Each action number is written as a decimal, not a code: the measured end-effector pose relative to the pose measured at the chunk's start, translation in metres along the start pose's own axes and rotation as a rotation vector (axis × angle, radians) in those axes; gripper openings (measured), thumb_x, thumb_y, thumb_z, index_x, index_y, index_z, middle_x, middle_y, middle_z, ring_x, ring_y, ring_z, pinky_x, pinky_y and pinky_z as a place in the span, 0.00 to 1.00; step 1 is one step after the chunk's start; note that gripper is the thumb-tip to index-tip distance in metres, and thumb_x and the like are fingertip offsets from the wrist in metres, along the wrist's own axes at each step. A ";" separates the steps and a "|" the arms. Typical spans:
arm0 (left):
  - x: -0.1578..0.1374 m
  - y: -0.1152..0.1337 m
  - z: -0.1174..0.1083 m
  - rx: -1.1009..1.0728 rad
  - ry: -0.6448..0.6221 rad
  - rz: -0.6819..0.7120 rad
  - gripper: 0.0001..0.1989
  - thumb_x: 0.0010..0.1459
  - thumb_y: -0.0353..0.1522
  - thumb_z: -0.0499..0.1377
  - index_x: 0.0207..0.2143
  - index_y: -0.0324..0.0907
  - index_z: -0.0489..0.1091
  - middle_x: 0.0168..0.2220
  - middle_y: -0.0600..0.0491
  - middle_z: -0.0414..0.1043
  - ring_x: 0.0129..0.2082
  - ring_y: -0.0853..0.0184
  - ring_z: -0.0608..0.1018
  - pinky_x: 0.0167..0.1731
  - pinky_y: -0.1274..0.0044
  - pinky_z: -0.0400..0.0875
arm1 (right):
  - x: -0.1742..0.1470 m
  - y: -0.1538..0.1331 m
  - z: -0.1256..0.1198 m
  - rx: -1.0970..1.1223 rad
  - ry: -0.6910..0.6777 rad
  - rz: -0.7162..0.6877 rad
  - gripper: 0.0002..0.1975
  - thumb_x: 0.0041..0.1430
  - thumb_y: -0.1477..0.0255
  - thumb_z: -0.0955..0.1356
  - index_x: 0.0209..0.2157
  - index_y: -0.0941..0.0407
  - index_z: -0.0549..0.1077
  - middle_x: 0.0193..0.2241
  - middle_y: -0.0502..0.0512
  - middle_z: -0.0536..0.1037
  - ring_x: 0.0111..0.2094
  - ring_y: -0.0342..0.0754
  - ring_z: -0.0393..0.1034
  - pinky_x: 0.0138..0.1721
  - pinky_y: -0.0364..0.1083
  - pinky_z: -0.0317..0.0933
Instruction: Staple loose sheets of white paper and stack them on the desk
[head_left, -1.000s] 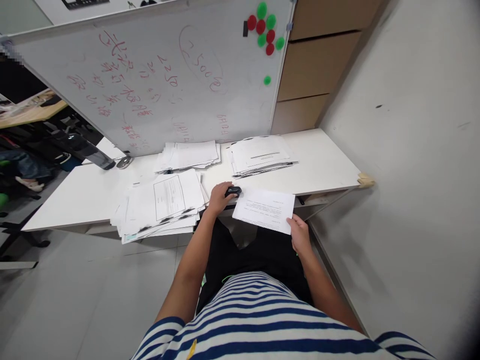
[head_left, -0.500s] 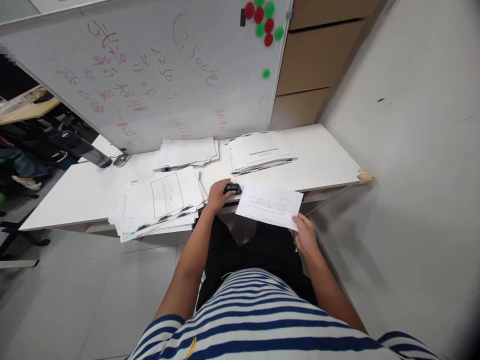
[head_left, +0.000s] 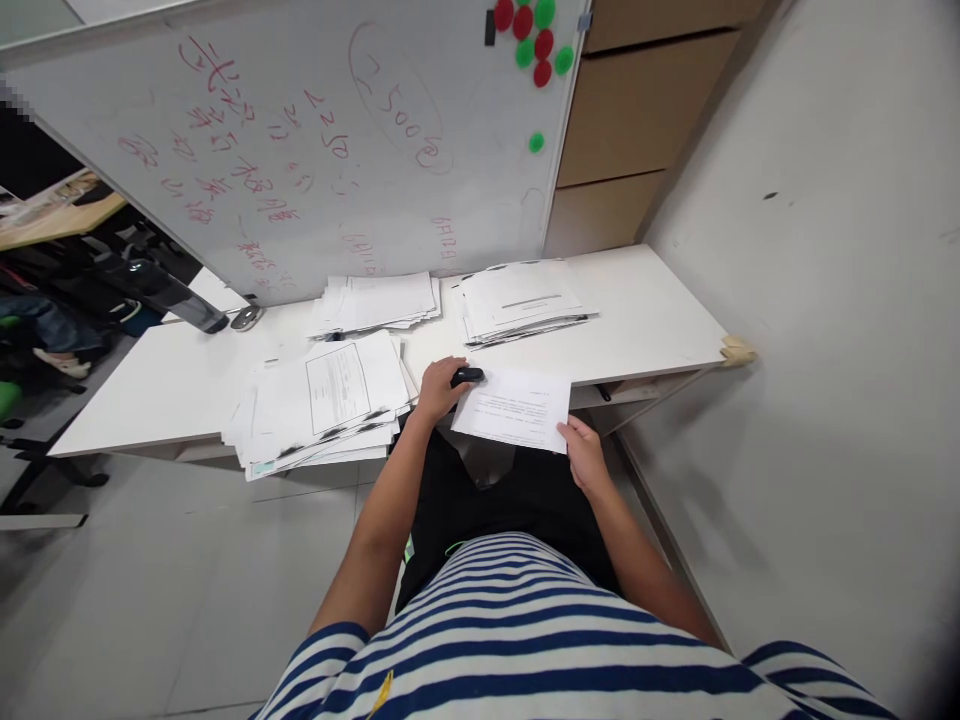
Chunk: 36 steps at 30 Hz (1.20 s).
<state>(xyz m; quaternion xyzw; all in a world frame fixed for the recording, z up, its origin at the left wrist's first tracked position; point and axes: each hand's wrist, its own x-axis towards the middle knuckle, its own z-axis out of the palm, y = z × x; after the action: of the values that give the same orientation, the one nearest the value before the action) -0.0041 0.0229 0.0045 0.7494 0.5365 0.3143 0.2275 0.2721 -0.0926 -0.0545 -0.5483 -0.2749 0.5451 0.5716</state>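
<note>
Right hand (head_left: 586, 458) pinches the paper (head_left: 516, 405) near one corner; it spreads leftward from that grip to a black stapler (head_left: 468, 376), apparently, gripped by the left hand (head_left: 439, 389). Paper probably light, floppy, easily creased: hold by edges. Stapler likely stiff, heavier.

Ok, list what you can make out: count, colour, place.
Table: one, white, front centre
Sheet: one, white, over table's front edge
Tool: one, black, sheet's far left corner
Paper stacks: three, white, on table
Whiteboard: one, white, behind stacks
Magnets: four red, at least four green, on whiteboard
Boxes: at least three, brown, right of whiteboard
Bumper: one, tan, table's right corner
Bottle: one, dark, table's far left
Gadget: one, grey, beside bottle
Desk: one, brown, far left
Wall: one, grey, right
Shirt: one, blue and white, bottom
Trousers: one pair, black, below sheet
Left hand: one, on tool
Right hand: one, on sheet
</note>
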 end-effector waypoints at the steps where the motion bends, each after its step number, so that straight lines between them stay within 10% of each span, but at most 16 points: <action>1: -0.001 0.003 -0.001 0.002 -0.009 -0.023 0.20 0.52 0.38 0.67 0.49 0.49 0.74 0.56 0.47 0.73 0.64 0.49 0.65 0.65 0.54 0.49 | 0.001 0.001 0.001 -0.009 -0.004 -0.009 0.19 0.48 0.62 0.73 0.42 0.55 0.79 0.35 0.52 0.83 0.32 0.50 0.75 0.34 0.47 0.68; 6: 0.011 0.019 -0.014 -0.055 -0.069 -0.174 0.16 0.52 0.48 0.66 0.39 0.49 0.76 0.49 0.49 0.77 0.59 0.47 0.69 0.65 0.50 0.30 | 0.001 0.006 -0.002 -0.079 0.020 -0.056 0.24 0.50 0.56 0.73 0.45 0.55 0.77 0.35 0.54 0.83 0.35 0.52 0.76 0.39 0.50 0.69; 12: 0.059 0.036 -0.008 0.026 0.166 -0.275 0.18 0.64 0.47 0.53 0.27 0.46 0.66 0.30 0.53 0.75 0.34 0.62 0.74 0.48 0.68 0.63 | -0.006 0.003 -0.006 -0.066 0.012 -0.061 0.25 0.50 0.55 0.74 0.45 0.56 0.77 0.37 0.56 0.83 0.36 0.52 0.77 0.40 0.51 0.69; 17: 0.079 0.041 0.018 0.308 -0.058 -0.374 0.23 0.67 0.47 0.44 0.24 0.45 0.62 0.27 0.50 0.72 0.30 0.60 0.74 0.33 0.72 0.61 | -0.009 -0.004 -0.003 -0.058 0.044 -0.067 0.23 0.52 0.57 0.73 0.46 0.56 0.76 0.38 0.56 0.83 0.36 0.53 0.78 0.42 0.52 0.70; 36: 0.085 0.034 0.039 0.377 -0.121 -0.484 0.21 0.67 0.43 0.47 0.26 0.42 0.67 0.27 0.45 0.71 0.32 0.57 0.74 0.34 0.70 0.63 | -0.009 0.004 -0.001 -0.291 0.060 -0.039 0.20 0.58 0.55 0.68 0.43 0.55 0.76 0.41 0.55 0.82 0.41 0.52 0.76 0.44 0.50 0.69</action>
<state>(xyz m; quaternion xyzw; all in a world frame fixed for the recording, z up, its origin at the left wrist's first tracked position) 0.0650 0.0925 0.0197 0.6462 0.7336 0.1007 0.1844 0.2693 -0.1020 -0.0558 -0.6361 -0.3442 0.4717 0.5044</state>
